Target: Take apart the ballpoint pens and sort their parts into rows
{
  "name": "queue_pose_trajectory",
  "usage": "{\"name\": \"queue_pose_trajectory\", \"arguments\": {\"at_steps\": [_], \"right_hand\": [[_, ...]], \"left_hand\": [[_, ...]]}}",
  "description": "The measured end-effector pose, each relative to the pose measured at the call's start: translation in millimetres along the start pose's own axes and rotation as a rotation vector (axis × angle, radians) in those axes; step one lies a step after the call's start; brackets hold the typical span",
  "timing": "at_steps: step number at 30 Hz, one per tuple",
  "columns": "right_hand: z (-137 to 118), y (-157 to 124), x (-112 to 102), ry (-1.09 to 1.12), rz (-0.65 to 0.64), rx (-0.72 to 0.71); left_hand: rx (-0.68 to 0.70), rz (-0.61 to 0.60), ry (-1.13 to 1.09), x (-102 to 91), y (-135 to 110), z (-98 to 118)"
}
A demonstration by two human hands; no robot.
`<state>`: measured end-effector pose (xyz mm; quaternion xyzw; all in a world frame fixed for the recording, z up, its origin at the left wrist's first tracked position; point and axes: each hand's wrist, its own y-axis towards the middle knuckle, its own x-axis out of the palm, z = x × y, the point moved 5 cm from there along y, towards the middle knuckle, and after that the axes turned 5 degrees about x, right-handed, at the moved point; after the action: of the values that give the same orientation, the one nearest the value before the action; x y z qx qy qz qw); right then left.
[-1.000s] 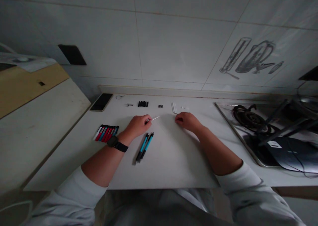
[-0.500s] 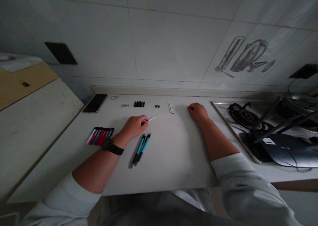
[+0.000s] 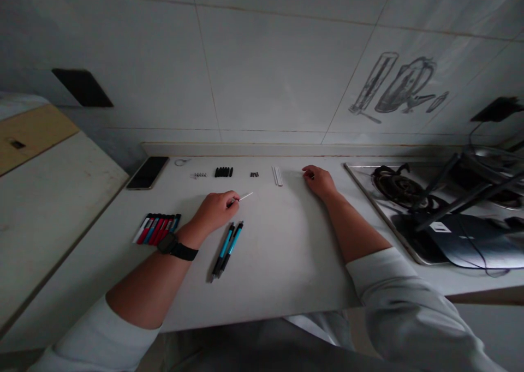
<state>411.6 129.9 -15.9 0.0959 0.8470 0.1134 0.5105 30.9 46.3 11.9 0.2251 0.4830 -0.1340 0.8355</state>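
Observation:
My left hand (image 3: pixel 216 209) rests on the white counter (image 3: pixel 278 252), fingers pinched on a thin white refill (image 3: pixel 244 197) that pokes out to the right. Two blue-and-black pens (image 3: pixel 226 249) lie just below that hand. My right hand (image 3: pixel 318 180) reaches to the back of the counter, fingers curled down over small pale bits there; what they hold, if anything, is hidden. White refills (image 3: pixel 277 175) lie to its left.
A row of red, blue and black pens (image 3: pixel 156 228) lies at the left. Along the back sit a phone (image 3: pixel 147 172), small springs (image 3: pixel 200 175), black caps (image 3: pixel 223 172) and tiny black parts (image 3: pixel 254 174). A gas hob (image 3: pixel 409 197) with cables fills the right.
My right hand moved from the counter's middle out to the back right, beside the white refills. The left hand kept its pinch on the refill. The view shifted left.

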Motion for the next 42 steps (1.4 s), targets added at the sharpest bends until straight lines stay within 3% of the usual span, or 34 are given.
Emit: {"name": "queue_pose_trajectory", "arguments": {"at_steps": [7, 14, 26, 35, 42], "right_hand": [[-7.7, 1.3, 4.8, -0.042, 0.063, -0.051], [-23.1, 8.6, 23.9, -0.109, 0.008, -0.038], [-24.1, 15.3, 27.1, 0.013, -0.038, -0.064], [-43.1, 2.8, 9.1, 0.019, 0.034, -0.329], [-50.1, -1.3, 7.0, -0.047, 0.054, -0.366]], "left_hand": [[0.000, -0.014, 0.001, 0.5, 0.4, 0.2], [0.000, -0.013, 0.003, 1.7, 0.8, -0.8], [0.000, -0.030, 0.005, 1.2, 0.0, -0.9], [0.026, -0.025, 0.024, 2.0, 0.2, -3.1], [0.021, -0.025, 0.018, 1.7, -0.2, -3.0]]}}
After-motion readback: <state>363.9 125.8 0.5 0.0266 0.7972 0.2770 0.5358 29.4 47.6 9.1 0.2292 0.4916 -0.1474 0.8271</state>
